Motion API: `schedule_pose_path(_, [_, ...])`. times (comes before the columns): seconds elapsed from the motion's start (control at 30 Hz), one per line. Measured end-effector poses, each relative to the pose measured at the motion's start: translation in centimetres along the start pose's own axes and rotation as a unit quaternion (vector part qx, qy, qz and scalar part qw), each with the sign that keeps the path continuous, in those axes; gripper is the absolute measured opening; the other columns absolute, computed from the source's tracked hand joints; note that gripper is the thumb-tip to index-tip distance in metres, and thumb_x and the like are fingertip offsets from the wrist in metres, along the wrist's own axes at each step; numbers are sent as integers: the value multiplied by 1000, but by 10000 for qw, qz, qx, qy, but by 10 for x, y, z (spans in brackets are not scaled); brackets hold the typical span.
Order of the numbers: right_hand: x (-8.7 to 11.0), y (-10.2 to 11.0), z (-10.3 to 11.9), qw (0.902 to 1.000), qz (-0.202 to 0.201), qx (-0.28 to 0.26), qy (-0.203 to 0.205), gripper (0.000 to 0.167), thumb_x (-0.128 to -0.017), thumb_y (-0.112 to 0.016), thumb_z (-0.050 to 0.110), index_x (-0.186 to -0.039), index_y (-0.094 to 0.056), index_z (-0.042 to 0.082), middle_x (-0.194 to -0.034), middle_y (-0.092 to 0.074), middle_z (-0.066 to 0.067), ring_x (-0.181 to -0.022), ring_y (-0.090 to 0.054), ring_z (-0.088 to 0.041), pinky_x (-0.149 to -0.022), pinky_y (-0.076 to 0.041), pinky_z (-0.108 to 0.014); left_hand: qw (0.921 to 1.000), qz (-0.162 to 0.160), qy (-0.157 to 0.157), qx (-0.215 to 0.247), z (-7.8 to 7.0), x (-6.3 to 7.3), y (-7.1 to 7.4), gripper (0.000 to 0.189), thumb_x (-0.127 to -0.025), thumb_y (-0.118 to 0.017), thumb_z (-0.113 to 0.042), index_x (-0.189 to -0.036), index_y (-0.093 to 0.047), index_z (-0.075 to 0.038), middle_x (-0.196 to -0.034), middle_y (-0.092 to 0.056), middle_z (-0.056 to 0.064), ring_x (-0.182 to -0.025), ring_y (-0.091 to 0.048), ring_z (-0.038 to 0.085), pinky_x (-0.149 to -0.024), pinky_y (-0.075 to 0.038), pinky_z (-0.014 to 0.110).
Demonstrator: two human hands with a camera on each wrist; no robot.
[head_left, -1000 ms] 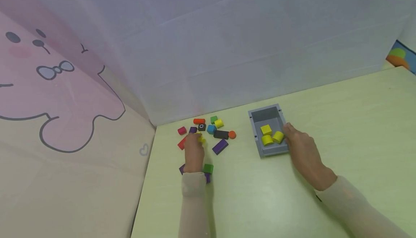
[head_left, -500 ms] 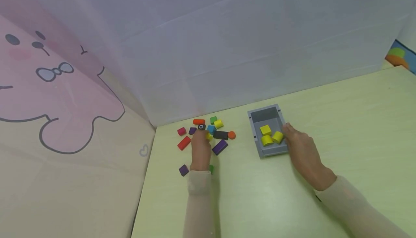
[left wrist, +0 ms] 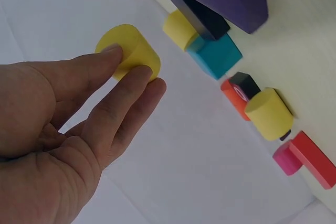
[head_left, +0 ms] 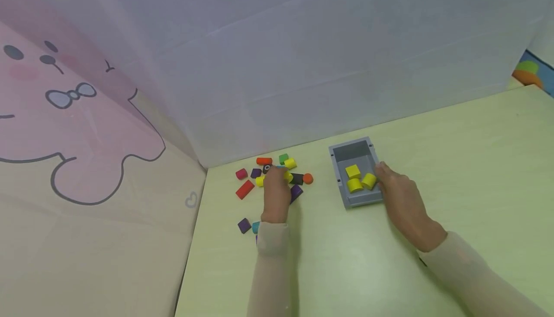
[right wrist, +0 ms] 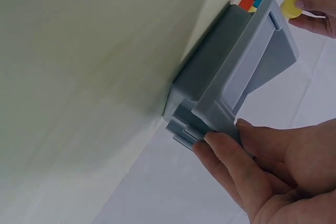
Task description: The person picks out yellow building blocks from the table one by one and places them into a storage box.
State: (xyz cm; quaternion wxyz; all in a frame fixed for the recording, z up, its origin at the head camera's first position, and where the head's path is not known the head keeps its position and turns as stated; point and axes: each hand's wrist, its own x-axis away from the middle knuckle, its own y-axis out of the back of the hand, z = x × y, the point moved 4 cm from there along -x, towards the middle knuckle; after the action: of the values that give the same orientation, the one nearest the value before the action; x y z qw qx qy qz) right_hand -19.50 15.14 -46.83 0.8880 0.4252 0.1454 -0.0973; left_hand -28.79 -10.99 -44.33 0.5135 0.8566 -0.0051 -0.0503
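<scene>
My left hand (head_left: 276, 193) pinches a yellow cylinder block (left wrist: 128, 51) between thumb and fingertips, raised off the table. In the head view that hand is above the loose blocks and hides part of them. Another yellow cylinder (left wrist: 269, 114) stays on the table near a red block (head_left: 245, 189). With thumb and fingers, my right hand (head_left: 403, 206) grips the right side wall of a grey plastic bin (head_left: 342, 193). Inside the bin lie a yellow cube (head_left: 352, 171) and two yellow cylinders.
Around the left hand lie a purple block (head_left: 244, 225), an orange round block (head_left: 308, 178), a black block (head_left: 297, 179), a green cube (head_left: 283, 158) and several others. A pale wall covering (head_left: 303, 57) rises behind the table (head_left: 454, 163).
My left hand has shifted right over the blocks, lifting a yellow cylinder; a second yellow one now shows left of the hand. The right hand keeps its grip on the bin.
</scene>
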Motion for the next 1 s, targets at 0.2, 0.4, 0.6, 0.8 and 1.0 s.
schedule_pose_path(0.2, [0,0,0,10000,-22,17,33,45,-88,-72,-16,-132,-62,-16,-134,-61,-38,-104,-67,-58,-81,-59,-63,9993,278,245,74,-11,-5,-6,39,-96,-58,18,-131,-71,4,-125,-67,19,-121,-66,33,-109,-53,43])
schedule_pose_path(0.4, [0,1,1,10000,-13,0,21,45,-88,-72,-16,-132,-62,-16,-134,-61,-38,-104,-67,-58,-80,-59,-63,9988,372,123,278,-24,-2,-9,38,-99,-56,15,-133,-69,3,-127,-67,18,-120,-64,32,-110,-53,41])
schedule_pose_path(0.6, [1,1,1,10000,-27,-46,48,44,-88,-72,-16,-132,-62,-16,-134,-60,-39,-105,-67,-58,-81,-59,-63,9987,419,15,275,-35,-4,-11,38,-100,-56,14,-134,-69,3,-131,-67,19,-120,-65,34,-109,-53,42])
schedule_pose_path(0.8, [0,1,0,10000,-22,-30,14,43,-88,-72,-16,-130,-63,-15,-134,-60,-38,-106,-67,-58,-81,-59,-64,9990,402,-153,71,-45,-7,-12,37,-98,-62,13,-132,-70,3,-129,-67,20,-114,-68,33,-104,-57,40])
schedule_pose_path(1.0, [0,1,0,10000,21,7,-25,44,-88,-73,-16,-131,-63,-15,-135,-60,-38,-104,-67,-58,-80,-59,-64,9985,416,-349,-19,-56,-7,-12,39,-96,-66,12,-134,-70,1,-129,-68,18,-116,-69,32,-105,-56,38])
